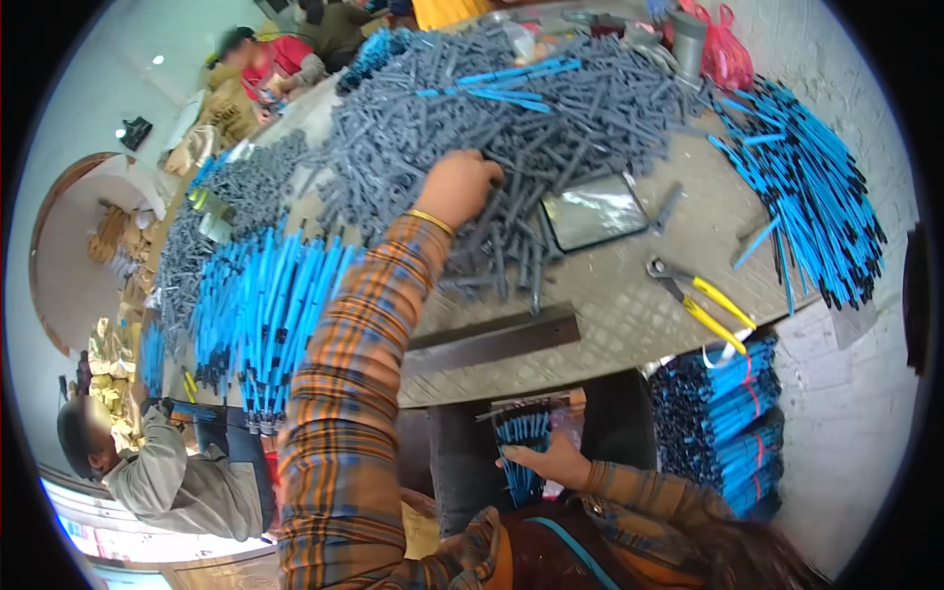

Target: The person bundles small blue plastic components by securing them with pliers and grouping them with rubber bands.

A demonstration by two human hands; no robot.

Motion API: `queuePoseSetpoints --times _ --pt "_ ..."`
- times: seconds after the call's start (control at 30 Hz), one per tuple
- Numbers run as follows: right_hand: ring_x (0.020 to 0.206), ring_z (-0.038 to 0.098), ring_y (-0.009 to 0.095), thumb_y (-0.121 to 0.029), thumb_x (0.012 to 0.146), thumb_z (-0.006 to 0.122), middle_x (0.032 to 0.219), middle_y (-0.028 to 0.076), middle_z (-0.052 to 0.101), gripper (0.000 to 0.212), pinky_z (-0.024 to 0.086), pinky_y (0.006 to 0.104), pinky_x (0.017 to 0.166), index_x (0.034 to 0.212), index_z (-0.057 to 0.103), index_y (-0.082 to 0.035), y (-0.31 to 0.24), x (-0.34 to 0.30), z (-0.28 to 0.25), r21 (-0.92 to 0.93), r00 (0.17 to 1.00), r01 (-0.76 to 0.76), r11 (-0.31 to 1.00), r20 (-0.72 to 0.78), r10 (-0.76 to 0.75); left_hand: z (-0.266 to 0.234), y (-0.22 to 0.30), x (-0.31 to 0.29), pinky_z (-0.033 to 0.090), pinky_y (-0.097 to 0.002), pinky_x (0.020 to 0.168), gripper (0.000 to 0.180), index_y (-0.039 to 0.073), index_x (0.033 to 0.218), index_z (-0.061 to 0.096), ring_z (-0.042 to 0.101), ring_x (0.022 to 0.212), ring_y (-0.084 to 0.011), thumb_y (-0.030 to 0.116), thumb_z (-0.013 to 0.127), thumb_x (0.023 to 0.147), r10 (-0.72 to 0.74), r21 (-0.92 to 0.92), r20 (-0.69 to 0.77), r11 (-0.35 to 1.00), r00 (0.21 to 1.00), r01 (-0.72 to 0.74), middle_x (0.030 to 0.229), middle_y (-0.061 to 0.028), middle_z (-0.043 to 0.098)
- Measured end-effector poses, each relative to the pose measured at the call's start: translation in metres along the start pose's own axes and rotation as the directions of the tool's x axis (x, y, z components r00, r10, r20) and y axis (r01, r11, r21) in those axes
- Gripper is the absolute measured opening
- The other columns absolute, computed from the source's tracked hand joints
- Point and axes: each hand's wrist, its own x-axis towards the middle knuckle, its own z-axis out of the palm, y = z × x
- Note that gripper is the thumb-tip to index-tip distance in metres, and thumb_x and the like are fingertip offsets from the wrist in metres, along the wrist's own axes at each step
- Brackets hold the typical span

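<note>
Pale patterned tabletop under a tangled heap of short grey plastic tubes.
Left of the heap, a grey-jacketed co-worker, then a row of blue, black-ended rods; right of it, yellow-handled metal pliers, then a white wall. Below it, clasped in the right hand, a fan of slim blue sticks with dark tips. Fingertips of the left hand lost in the heap, hold impossible to tell; fan partly covered by right thumb.
</note>
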Motion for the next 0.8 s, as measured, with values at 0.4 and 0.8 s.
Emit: queuePoseSetpoints --times 0.4,0.8 --pt "0.071 0.061 0.011 -0.011 0.081 0.063 0.080 0.006 0.065 0.013 0.050 0.0244 0.065 0.088 0.062 0.000 0.012 -0.003 0.014 0.078 0.999 0.037 0.996 0.010 -0.038 -0.103 0.058 -0.107 0.050 -0.0264 0.062 0.022 0.003 0.093 0.058 0.063 0.072 -0.0181 0.023 0.060 0.084 -0.573 -0.947 0.320 -0.201 0.755 0.249 0.085 -0.0068 0.063" --pt "0.066 0.058 0.008 -0.021 0.080 0.065 0.076 0.004 0.063 0.021 0.048 0.0228 0.060 0.089 0.061 -0.002 0.005 0.006 0.048 -0.060 0.996 0.021 0.998 0.087 -0.016 -0.112 0.140 -0.272 0.049 -0.0210 0.051 0.018 0.006 0.092 0.056 0.063 0.063 -0.0152 0.022 0.060 0.084 -0.497 -0.726 0.682 -0.549 0.537 0.414 0.084 -0.0081 0.065"
